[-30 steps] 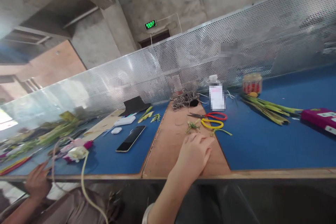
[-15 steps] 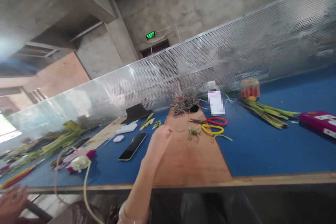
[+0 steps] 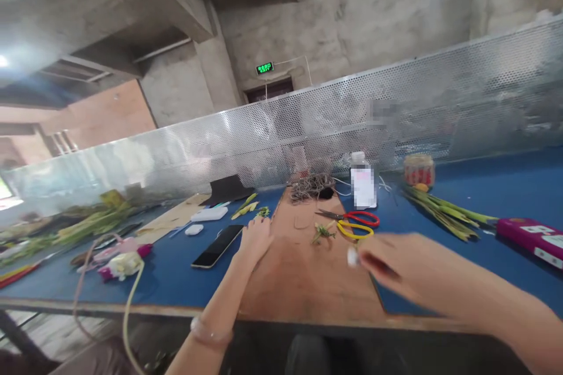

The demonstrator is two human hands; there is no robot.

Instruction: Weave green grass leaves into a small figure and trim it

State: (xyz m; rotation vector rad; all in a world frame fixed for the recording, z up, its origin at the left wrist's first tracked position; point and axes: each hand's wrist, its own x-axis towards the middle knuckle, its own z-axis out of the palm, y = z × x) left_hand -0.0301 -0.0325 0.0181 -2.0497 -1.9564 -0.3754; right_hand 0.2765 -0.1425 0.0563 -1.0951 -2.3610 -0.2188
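My left hand (image 3: 257, 239) lies on the seam between the blue mat and the bare wooden strip, fingers stretched out toward a small bit of green leaves (image 3: 263, 211). On its left is a black smartphone (image 3: 217, 246). My right hand (image 3: 398, 261), slightly blurred, is over the strip's right edge with its fingers drawn together. At its fingertips shows a small white bit (image 3: 353, 256) whose kind I cannot make out. Just beyond it lie scissors with one red and one yellow handle (image 3: 355, 229), beside a green leafy sprig (image 3: 324, 233).
A tangled heap of grey string (image 3: 313, 188) sits by the perforated metal screen (image 3: 246, 135). A bottle (image 3: 363, 184), a jar (image 3: 419, 171), green stalks (image 3: 444, 211) and a magenta box (image 3: 530, 239) stand right. A pink-and-white corded item (image 3: 123, 261) and more stalks (image 3: 94, 225) lie left.
My right hand has come into view from the right. My left hand has opened from a closed shape and lowered slightly leftward. Another person's hand at lower left has gone from view.
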